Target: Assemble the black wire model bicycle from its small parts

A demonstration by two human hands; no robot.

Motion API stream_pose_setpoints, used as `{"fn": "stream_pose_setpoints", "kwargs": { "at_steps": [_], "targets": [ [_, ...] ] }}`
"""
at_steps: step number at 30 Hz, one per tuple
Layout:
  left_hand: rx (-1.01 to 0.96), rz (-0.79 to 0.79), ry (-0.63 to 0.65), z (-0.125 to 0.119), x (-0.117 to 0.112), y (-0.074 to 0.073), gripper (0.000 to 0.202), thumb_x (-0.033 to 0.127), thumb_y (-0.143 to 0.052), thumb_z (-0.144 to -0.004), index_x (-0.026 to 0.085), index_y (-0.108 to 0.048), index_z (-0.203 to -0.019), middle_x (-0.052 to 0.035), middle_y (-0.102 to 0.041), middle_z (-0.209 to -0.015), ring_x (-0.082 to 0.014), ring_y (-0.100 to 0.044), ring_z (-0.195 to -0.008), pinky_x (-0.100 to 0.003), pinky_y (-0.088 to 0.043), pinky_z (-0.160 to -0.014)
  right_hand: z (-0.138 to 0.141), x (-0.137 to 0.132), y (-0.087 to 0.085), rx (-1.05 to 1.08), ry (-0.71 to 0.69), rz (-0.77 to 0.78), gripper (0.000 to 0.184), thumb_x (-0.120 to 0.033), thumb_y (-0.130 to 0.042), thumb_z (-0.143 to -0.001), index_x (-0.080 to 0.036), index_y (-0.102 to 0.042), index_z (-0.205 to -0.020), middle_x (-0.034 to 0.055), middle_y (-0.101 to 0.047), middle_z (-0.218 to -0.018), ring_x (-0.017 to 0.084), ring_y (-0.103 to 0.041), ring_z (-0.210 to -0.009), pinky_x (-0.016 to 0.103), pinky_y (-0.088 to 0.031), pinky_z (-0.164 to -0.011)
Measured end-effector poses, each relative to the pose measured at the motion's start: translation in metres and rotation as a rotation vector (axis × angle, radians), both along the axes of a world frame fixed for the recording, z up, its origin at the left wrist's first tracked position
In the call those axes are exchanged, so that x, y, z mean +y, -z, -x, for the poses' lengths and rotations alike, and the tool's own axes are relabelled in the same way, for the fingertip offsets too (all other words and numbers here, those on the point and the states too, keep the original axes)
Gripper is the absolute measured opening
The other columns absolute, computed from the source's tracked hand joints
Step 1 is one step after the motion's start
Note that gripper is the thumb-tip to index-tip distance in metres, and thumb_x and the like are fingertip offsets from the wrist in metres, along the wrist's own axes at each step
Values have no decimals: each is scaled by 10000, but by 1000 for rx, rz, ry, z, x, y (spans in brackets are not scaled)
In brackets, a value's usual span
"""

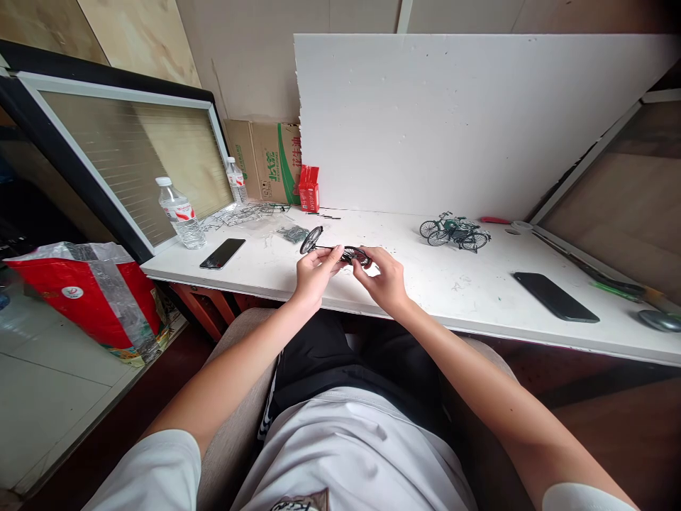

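Observation:
Between my two hands, just over the front edge of the white table (425, 278), is a small black model bicycle (311, 240). One spoked wheel sticks out to the left, and the other lies between my fingers. My left hand (315, 275) is closed on the model's middle, thumb on top. Around the right-hand wheel, the thumb and fingers of my right hand (384, 280) are pinched. My fingers hide part of the frame. Farther back on the right stand dark green model bicycles (455, 232), close together.
Water bottles (181, 216), a phone (223, 253) and loose thin parts (245, 213) lie left. Behind them are a cardboard box (271, 163) and a red box (309, 189). Another phone (555, 297) and a mouse (660, 320) lie right. A white board (452, 121) rises behind.

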State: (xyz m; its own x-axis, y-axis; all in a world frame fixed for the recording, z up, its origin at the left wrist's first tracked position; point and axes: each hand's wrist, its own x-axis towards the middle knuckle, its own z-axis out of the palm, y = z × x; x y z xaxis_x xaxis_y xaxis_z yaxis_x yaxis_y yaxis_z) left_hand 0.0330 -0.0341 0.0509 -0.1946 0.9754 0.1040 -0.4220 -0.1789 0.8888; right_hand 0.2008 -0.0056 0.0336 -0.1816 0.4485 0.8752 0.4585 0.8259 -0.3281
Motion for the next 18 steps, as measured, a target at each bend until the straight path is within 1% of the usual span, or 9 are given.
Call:
{"fn": "stream_pose_setpoints", "kwargs": {
  "at_steps": [3,5,10,15,18],
  "targets": [
    [-34,-5,-29,-3,-1,0,565,504,-1051,-636,140,-722,-917,-68,-803,-946,-220,-817,-852,-426,-623,-1019,-1,0,0,-24,-17,-3,162,-346,-639,-1074,-247,-749,-1140,74,-772,-934,222,-686,-799,400,-602,-782],
    [-42,-8,-37,-3,-1,0,587,510,-1059,-611,138,-729,-922,-69,-802,-936,-220,-813,-847,-424,-624,-1010,-2,1,0,-22,-40,-14,153,-329,-645,-1075,-243,-749,-1146,74,-773,-938,221,-696,-821,392,-604,-790],
    [-30,-20,-48,-4,-1,0,537,484,-1045,-656,131,-739,-922,-83,-801,-947,-217,-810,-833,-439,-617,-1009,-3,3,2,-8,-90,-22,157,-311,-655,-1072,-251,-755,-1176,67,-768,-931,220,-695,-818,391,-598,-794],
    [-30,-42,-44,-3,0,2,565,494,-1052,-630,125,-749,-933,-81,-803,-945,-214,-809,-833,-427,-623,-1004,-4,3,0,-18,-131,8,164,-319,-652,-1073,-242,-765,-1163,70,-769,-932,220,-701,-831,389,-593,-802],
    [-25,-38,-47,-2,1,2,562,494,-1047,-642,123,-744,-937,-85,-804,-952,-214,-811,-838,-427,-621,-1007,-5,4,1,-25,-147,22,178,-318,-641,-1081,-239,-768,-1178,70,-765,-938,217,-693,-830,382,-588,-798]
  ]
}}
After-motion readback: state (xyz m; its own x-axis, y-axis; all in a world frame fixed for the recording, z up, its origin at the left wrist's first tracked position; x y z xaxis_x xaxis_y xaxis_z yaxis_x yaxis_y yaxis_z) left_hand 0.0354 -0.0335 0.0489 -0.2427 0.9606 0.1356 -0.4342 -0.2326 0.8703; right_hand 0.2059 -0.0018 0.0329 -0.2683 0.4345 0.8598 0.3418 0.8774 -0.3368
